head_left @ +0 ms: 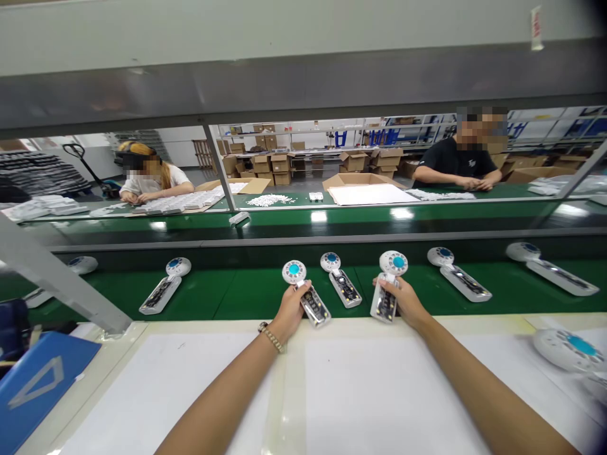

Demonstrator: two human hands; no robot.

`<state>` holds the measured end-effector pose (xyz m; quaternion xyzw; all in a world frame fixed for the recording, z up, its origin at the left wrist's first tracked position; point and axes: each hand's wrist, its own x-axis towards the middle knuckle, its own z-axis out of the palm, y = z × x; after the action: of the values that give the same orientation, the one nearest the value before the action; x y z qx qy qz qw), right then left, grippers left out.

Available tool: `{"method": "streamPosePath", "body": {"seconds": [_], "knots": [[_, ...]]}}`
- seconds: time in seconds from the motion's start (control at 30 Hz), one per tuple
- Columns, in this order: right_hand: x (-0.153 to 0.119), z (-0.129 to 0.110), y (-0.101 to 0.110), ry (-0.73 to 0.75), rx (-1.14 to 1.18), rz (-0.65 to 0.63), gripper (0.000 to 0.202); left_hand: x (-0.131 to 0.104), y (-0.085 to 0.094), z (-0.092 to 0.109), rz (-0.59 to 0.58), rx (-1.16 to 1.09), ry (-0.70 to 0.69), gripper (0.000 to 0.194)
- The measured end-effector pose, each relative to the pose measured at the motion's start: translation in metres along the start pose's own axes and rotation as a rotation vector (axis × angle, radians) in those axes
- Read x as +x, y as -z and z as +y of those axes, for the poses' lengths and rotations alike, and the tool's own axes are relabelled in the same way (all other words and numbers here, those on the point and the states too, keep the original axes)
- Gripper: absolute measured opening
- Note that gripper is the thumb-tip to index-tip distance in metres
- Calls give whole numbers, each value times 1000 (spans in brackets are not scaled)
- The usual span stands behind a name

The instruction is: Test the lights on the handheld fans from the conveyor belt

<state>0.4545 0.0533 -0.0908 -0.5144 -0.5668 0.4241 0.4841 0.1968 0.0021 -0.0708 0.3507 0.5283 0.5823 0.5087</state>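
My left hand is closed around the neck of a white handheld device with a round head, a blue centre and an exposed circuit board in its body. My right hand grips a second such device in the same way, head up. Both are held over the near edge of the green conveyor belt. Between them a third device lies on the belt, touched by neither hand.
More of these devices lie along the belt, such as one at left and one at right. Another rests on the near worktop. A blue folder and a slanted post stand left. Two people work across the belt.
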Motion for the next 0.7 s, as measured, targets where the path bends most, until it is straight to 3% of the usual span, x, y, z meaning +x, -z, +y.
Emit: {"method": "streamPosePath", "body": {"seconds": [0.1, 0.2, 0.27, 0.3, 0.43, 0.5, 0.57, 0.7], "knots": [[14, 12, 10, 78, -150, 144, 47, 3, 7, 2, 163, 95, -174, 43], [21, 14, 19, 191, -289, 303, 31, -6, 6, 4, 209, 353, -519, 47], [23, 13, 33, 222, -363, 423, 28, -16, 1, 4, 114, 511, -685, 44], [24, 12, 43, 211, -398, 498, 31, -22, -2, 4, 40, 545, -705, 43], [23, 17, 96, 5, -516, 793, 44, -36, -11, 1, -262, 527, -640, 39], [22, 22, 115, -132, -549, 805, 40, -37, -13, -1, -356, 495, -595, 39], [22, 27, 123, -221, -570, 721, 33, -36, -13, -3, -374, 502, -571, 39], [25, 29, 113, -248, -559, 564, 42, -29, -10, -6, -309, 565, -573, 36]]}}
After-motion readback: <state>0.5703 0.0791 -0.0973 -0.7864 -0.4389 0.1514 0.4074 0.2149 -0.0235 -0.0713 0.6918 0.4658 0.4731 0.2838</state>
